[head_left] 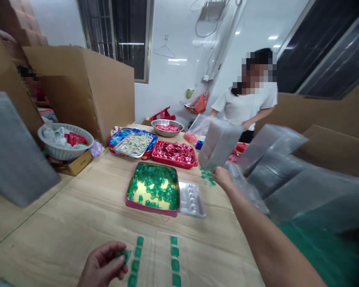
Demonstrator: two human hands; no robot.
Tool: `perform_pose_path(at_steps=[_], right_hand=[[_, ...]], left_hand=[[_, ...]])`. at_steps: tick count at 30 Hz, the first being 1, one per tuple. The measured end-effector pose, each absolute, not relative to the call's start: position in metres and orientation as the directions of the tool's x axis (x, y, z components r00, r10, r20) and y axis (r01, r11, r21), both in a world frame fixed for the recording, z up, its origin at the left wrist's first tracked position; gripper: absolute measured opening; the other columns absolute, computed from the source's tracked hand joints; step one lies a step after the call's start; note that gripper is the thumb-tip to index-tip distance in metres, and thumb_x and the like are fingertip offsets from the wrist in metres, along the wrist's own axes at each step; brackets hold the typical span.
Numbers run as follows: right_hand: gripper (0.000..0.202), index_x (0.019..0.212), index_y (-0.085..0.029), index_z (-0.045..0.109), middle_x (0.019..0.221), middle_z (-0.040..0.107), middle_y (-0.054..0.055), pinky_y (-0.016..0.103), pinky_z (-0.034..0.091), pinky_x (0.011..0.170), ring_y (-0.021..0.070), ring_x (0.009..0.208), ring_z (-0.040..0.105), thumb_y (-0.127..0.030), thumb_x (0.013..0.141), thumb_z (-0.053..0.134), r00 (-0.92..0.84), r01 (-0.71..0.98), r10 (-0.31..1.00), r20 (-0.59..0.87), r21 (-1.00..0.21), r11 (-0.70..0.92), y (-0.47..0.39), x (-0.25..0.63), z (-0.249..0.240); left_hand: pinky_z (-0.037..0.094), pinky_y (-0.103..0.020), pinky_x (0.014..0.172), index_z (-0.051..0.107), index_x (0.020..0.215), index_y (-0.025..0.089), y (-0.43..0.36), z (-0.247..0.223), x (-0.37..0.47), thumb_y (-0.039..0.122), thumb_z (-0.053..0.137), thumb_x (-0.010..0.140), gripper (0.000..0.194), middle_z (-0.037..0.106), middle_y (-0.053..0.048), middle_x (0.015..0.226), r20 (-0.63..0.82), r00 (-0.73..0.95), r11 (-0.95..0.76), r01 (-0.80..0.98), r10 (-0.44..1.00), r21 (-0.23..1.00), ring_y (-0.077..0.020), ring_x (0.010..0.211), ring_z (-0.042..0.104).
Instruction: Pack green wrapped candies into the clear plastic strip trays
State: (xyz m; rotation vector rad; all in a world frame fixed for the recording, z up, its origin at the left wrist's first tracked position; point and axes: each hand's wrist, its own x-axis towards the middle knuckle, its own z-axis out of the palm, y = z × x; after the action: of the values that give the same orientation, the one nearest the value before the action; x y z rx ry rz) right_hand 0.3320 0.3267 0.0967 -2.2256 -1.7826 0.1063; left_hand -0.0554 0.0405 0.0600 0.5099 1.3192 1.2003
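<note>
My left hand (105,264) pinches a small green translucent square piece (126,256) between thumb and fingers, low over the table. Just right of it lie two clear plastic trays, each bearing a row of green square pieces (175,265). Stretched far forward, my right hand (222,177) is closed beside loose green pieces (208,176) scattered on the wood; whatever its fingers hold is hidden. Between the hands stands a pink-rimmed tin (152,210) with many green pieces on its gold bottom. A clear moulded tray (192,199) lies against the tin's right side.
Behind the tin are a red tray of red packets (176,153), a metal tray of small pieces (134,144) and a steel bowl (167,128). Stacked clear trays (219,143) stand beyond my right hand. Bagged stacks (287,179) line the right. A co-worker (248,99) stands at the back.
</note>
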Motion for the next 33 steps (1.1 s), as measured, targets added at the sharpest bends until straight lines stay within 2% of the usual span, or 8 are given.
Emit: perform_pose_path(at_steps=[2, 5, 8, 11, 14, 18, 27, 33], right_hand=[[0.02, 0.085, -0.007, 0.066, 0.084, 0.066, 0.023, 0.033, 0.042, 0.071, 0.0277, 0.085, 0.062, -0.006, 0.067, 0.056, 0.254, 0.948, 0.963, 0.094, -0.22, -0.229, 0.323, 0.334, 0.088], [0.017, 0.082, -0.006, 0.067, 0.09, 0.064, 0.026, 0.04, 0.041, 0.075, 0.0323, 0.091, 0.06, -0.012, 0.071, 0.056, 0.257, 0.955, 0.963, 0.077, -0.175, -0.241, 0.312, 0.325, 0.081], [0.019, 0.085, -0.008, 0.067, 0.102, 0.061, 0.024, 0.042, 0.038, 0.083, 0.0321, 0.102, 0.054, -0.013, 0.074, 0.053, 0.177, 0.971, 0.976, 0.131, -0.186, -0.151, 0.288, 0.298, 0.083], [0.014, 0.081, -0.011, 0.066, 0.088, 0.065, 0.013, 0.033, 0.043, 0.076, 0.023, 0.085, 0.059, -0.016, 0.076, 0.054, -0.041, 0.872, 0.976, 0.214, -0.47, 0.14, 0.233, 0.249, 0.089], [0.02, 0.075, -0.015, 0.065, 0.077, 0.065, 0.007, 0.028, 0.046, 0.068, 0.0181, 0.074, 0.059, -0.029, 0.08, 0.053, -0.382, 0.466, 0.902, 0.2, -0.801, 0.375, 0.152, 0.191, 0.094], [0.012, 0.085, -0.018, 0.066, 0.082, 0.064, 0.005, 0.026, 0.047, 0.07, 0.0158, 0.076, 0.059, -0.024, 0.079, 0.057, -0.527, 0.212, 0.825, 0.203, -0.909, 0.359, 0.064, 0.131, 0.092], [0.006, 0.073, -0.017, 0.064, 0.073, 0.063, 0.003, 0.025, 0.045, 0.066, 0.0159, 0.071, 0.059, -0.014, 0.076, 0.059, -0.439, 0.256, 0.896, 0.076, -0.945, 0.205, 0.004, 0.113, 0.058], [0.009, 0.073, -0.017, 0.064, 0.074, 0.065, 0.004, 0.024, 0.045, 0.067, 0.0162, 0.071, 0.06, -0.017, 0.079, 0.056, -0.378, 0.232, 0.924, 0.052, -0.961, 0.149, -0.02, 0.115, 0.033]], left_hand=[[0.047, -0.028, 0.05, 0.068, 0.073, 0.014, 0.039, 0.063, -0.056, 0.022, 0.08, 0.038, 0.038, 0.066, -0.004, 0.06, -0.448, -0.184, 0.358, -0.378, 0.875, 0.854, -0.017, 0.051, 0.059], [0.049, -0.029, 0.057, 0.068, 0.077, 0.013, 0.037, 0.068, -0.054, 0.017, 0.077, 0.043, 0.036, 0.066, -0.004, 0.062, -0.43, -0.173, 0.344, -0.375, 0.886, 0.861, -0.0166, 0.056, 0.061], [0.048, -0.027, 0.056, 0.066, 0.08, 0.012, 0.033, 0.071, -0.049, 0.016, 0.072, 0.048, 0.033, 0.065, -0.003, 0.06, -0.375, -0.155, 0.302, -0.357, 0.914, 0.884, -0.0152, 0.055, 0.06], [0.046, -0.026, 0.051, 0.061, 0.087, 0.013, 0.028, 0.074, -0.043, 0.014, 0.069, 0.051, 0.037, 0.063, 0.0, 0.064, -0.322, -0.118, 0.267, -0.339, 0.939, 0.902, -0.0143, 0.052, 0.06], [0.046, -0.024, 0.049, 0.055, 0.089, 0.015, 0.02, 0.079, -0.036, 0.01, 0.065, 0.052, 0.039, 0.061, 0.001, 0.069, -0.304, -0.075, 0.268, -0.304, 0.95, 0.914, -0.013, 0.052, 0.059], [0.047, -0.023, 0.049, 0.052, 0.087, 0.015, 0.007, 0.08, -0.032, 0.007, 0.063, 0.053, 0.036, 0.061, 0.001, 0.07, -0.282, -0.002, 0.273, -0.241, 0.959, 0.931, -0.0107, 0.052, 0.056], [0.047, -0.023, 0.051, 0.058, 0.083, 0.012, -0.025, 0.053, -0.036, 0.008, 0.057, 0.059, 0.024, 0.062, -0.001, 0.068, -0.286, 0.134, 0.306, -0.164, 0.949, 0.938, -0.01, 0.053, 0.055], [0.046, -0.021, 0.051, 0.06, 0.081, 0.012, -0.039, 0.032, -0.031, 0.007, 0.057, 0.057, 0.024, 0.061, 0.0, 0.067, -0.321, 0.107, 0.336, -0.172, 0.941, 0.926, -0.0096, 0.053, 0.054]])
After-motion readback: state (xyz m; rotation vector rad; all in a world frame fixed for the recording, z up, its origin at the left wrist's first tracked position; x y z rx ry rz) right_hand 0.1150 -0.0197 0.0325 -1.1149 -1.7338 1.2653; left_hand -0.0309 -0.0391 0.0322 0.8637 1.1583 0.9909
